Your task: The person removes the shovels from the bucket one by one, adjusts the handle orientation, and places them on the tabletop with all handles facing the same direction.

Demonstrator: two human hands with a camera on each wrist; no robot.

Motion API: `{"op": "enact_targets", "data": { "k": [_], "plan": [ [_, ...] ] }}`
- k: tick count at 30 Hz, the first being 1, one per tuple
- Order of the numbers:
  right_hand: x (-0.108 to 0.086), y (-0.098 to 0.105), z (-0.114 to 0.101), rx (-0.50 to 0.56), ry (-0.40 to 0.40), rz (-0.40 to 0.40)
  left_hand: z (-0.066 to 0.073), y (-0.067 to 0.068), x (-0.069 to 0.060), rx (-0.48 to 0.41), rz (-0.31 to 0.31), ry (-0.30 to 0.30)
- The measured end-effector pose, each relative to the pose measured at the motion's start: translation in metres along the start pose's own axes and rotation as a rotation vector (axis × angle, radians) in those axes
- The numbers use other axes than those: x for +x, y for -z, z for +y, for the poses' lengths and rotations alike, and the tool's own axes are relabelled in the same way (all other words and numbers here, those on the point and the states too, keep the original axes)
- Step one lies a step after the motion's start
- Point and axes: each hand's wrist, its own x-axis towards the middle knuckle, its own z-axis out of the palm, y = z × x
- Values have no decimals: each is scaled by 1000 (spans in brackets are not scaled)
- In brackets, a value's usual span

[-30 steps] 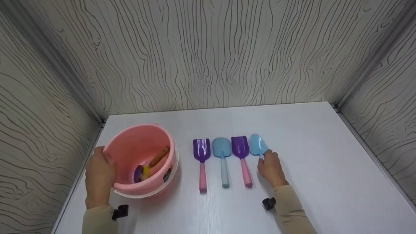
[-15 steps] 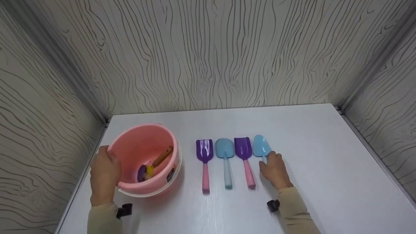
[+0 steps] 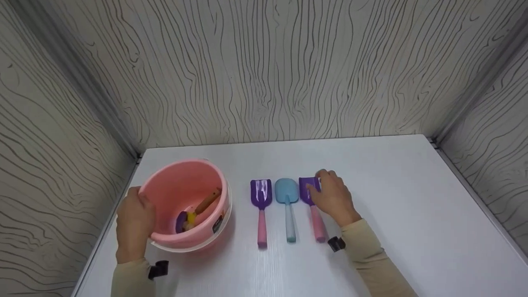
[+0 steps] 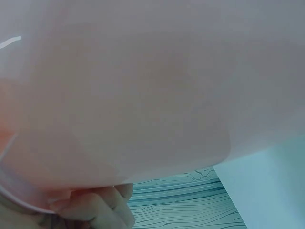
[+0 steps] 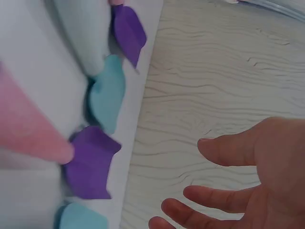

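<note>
A pink bucket (image 3: 169,187) stands tilted at the left of the white table, and my left hand (image 3: 134,222) grips its rim. Inside lie a brown handle (image 3: 207,201), a yellow piece (image 3: 191,218) and a purple piece (image 3: 181,222). Three toy shovels lie in a row: a purple one with a pink handle (image 3: 262,194), a pale blue one (image 3: 286,191), and another purple one (image 3: 306,190). My right hand (image 3: 335,198) hovers over the row's right end, fingers spread, holding nothing. Beneath it in the right wrist view shows a light blue shovel (image 5: 82,218), hidden in the head view.
The white table (image 3: 392,198) extends to the right of my right hand. Wood-patterned panels (image 3: 264,74) enclose it at the back and both sides. A white bucket handle (image 3: 194,249) hangs around the bucket's outside.
My right hand has let go of the light blue shovel, spread its fingers and moved up and left. The left hand stays on the bucket. The head view has shifted slightly.
</note>
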Motion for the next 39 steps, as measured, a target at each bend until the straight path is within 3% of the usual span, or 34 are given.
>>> {"op": "enact_targets", "data": {
  "k": [8,16,23,29,39],
  "plan": [
    [23,19,-64,15,256,28,2,2,-2,-22,-24,24],
    [27,21,-127,16,418,-3,5,4,-1,-31,-57,68],
    [21,7,-163,41,497,-53,3,3,-2,-32,-62,71],
    [17,-14,-181,76,608,-69,-1,-1,-2,-1,-6,9],
    [-1,-51,-208,51,634,-284,0,-1,-2,5,-33,23]
  ]
}}
